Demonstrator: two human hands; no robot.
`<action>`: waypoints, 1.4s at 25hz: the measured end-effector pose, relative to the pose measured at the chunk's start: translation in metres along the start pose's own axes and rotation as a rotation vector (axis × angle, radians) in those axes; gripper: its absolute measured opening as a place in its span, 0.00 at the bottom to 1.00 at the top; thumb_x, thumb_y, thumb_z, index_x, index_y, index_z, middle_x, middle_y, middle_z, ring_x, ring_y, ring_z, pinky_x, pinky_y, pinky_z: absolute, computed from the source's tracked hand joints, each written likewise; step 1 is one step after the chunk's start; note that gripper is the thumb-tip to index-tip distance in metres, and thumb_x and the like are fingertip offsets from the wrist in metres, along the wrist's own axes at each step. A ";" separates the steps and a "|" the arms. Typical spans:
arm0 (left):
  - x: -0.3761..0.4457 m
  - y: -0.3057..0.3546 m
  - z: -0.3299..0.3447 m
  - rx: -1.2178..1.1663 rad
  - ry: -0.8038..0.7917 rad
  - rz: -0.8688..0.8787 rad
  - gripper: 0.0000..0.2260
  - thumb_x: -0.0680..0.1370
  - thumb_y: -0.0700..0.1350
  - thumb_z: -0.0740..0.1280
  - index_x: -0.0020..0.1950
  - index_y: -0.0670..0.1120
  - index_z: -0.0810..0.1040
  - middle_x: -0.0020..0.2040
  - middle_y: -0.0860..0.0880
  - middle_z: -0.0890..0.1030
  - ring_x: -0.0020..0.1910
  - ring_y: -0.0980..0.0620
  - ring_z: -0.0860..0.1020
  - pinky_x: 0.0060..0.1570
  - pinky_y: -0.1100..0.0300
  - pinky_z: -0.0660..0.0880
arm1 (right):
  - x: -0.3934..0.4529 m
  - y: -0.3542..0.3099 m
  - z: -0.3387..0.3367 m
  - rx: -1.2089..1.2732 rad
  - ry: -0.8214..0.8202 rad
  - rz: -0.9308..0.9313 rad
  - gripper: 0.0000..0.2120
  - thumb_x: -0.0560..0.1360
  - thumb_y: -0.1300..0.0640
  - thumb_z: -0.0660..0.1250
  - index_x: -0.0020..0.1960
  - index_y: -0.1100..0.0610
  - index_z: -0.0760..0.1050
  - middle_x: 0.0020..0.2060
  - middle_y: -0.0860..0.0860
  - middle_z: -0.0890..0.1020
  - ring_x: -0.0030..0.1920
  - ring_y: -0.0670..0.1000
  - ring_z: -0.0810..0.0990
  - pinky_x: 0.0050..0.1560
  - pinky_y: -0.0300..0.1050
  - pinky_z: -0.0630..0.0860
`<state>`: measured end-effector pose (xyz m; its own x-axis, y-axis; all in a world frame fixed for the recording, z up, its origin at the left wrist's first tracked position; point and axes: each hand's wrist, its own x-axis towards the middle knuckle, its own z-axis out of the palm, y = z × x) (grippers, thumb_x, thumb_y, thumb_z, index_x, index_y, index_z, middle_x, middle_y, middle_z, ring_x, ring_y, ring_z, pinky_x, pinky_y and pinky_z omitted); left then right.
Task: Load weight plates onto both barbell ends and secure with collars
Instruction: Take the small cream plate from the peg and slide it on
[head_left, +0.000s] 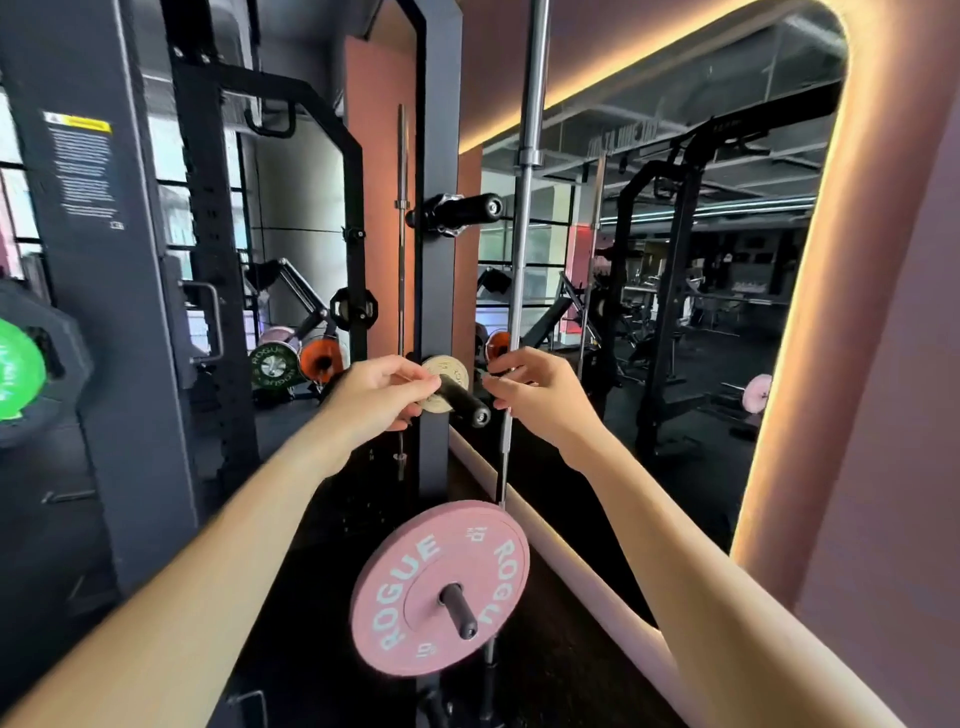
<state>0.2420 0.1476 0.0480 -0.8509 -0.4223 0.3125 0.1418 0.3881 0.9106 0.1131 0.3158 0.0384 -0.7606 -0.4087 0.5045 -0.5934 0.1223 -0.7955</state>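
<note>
A small cream weight plate (451, 370) hangs on a black storage peg (470, 405) on the rack upright. My left hand (376, 397) grips the plate's left edge with thumb and fingers. My right hand (530, 395) is at the plate's right side with its fingers curled; whether it touches the plate is unclear. Below, a pink Rogue plate (410, 577) sits on a lower peg. A collar (448, 214) rests on the upper peg. A steel barbell (525, 249) stands upright just behind my right hand.
The grey rack upright (439, 156) carries the pegs. A second barbell (401, 234) stands upright left of it. A large mirror (675, 312) fills the right wall. A green plate (18, 369) hangs at far left, and green and orange plates (298, 361) lie farther back.
</note>
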 end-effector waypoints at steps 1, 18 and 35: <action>0.007 -0.003 0.006 0.012 0.009 -0.004 0.06 0.78 0.48 0.72 0.52 0.48 0.83 0.48 0.49 0.85 0.46 0.54 0.81 0.48 0.58 0.80 | 0.006 0.011 -0.003 -0.001 -0.006 0.002 0.10 0.66 0.44 0.73 0.44 0.47 0.83 0.38 0.50 0.84 0.44 0.57 0.87 0.48 0.53 0.82; 0.279 -0.137 0.045 0.126 0.104 -0.050 0.05 0.76 0.46 0.74 0.50 0.48 0.84 0.44 0.46 0.85 0.46 0.51 0.82 0.44 0.59 0.81 | 0.244 0.186 0.069 -0.075 -0.122 0.084 0.05 0.72 0.54 0.76 0.43 0.46 0.81 0.41 0.48 0.85 0.46 0.53 0.85 0.51 0.49 0.79; 0.346 -0.206 0.097 0.279 0.287 -0.243 0.13 0.74 0.58 0.71 0.53 0.53 0.76 0.48 0.54 0.81 0.50 0.52 0.80 0.52 0.54 0.77 | 0.291 0.264 0.106 0.019 -0.330 0.196 0.15 0.77 0.47 0.72 0.58 0.54 0.76 0.52 0.48 0.83 0.55 0.51 0.82 0.61 0.47 0.77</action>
<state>-0.1308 0.0014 -0.0578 -0.6624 -0.7228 0.1970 -0.2194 0.4386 0.8715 -0.2366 0.1331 -0.0604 -0.7316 -0.6485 0.2099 -0.4381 0.2115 -0.8737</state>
